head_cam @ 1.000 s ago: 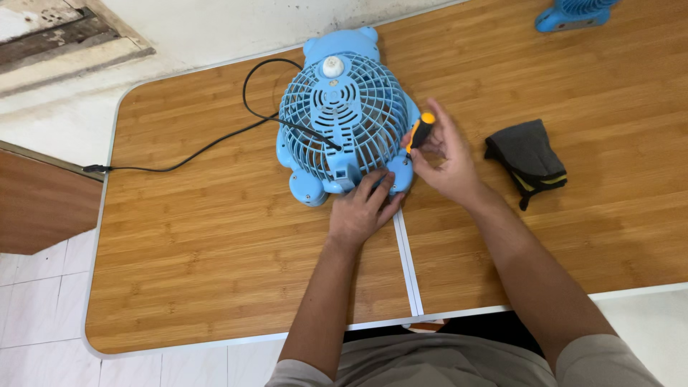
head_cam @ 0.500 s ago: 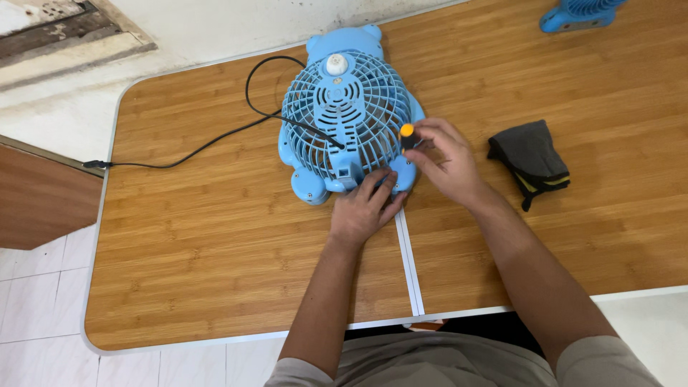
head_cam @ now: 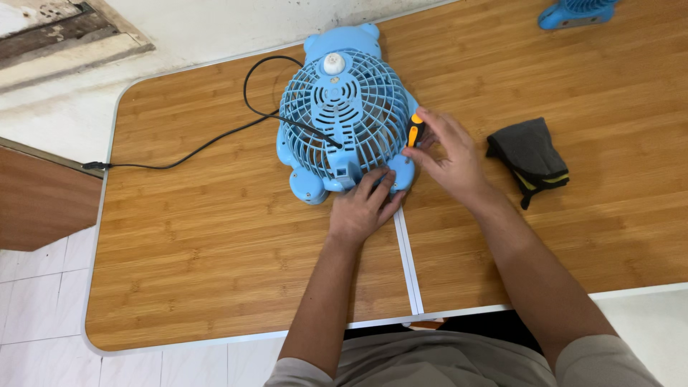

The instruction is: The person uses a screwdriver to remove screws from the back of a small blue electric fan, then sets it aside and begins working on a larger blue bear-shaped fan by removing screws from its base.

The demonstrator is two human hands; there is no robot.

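A light blue bear-shaped table fan (head_cam: 342, 118) lies flat on the wooden table (head_cam: 215, 244), grille facing up. My left hand (head_cam: 365, 208) rests on the fan's lower edge, fingers pressing on its base. My right hand (head_cam: 448, 154) holds a small screwdriver with an orange and black handle (head_cam: 413, 131) against the fan's right rim. The screwdriver's tip is hidden behind the grille edge. A black power cord (head_cam: 215, 140) runs from the fan's back off to the left table edge.
A dark grey folded cloth pouch with a yellow trim (head_cam: 530, 158) lies right of my right hand. Part of another blue object (head_cam: 573, 11) shows at the far top right. A white seam (head_cam: 405, 258) splits the tabletop. Tiled floor lies to the left.
My right hand has turned the screwdriver slightly at the fan's right rim, with the handle now more upright. My left hand stays on the fan's base.
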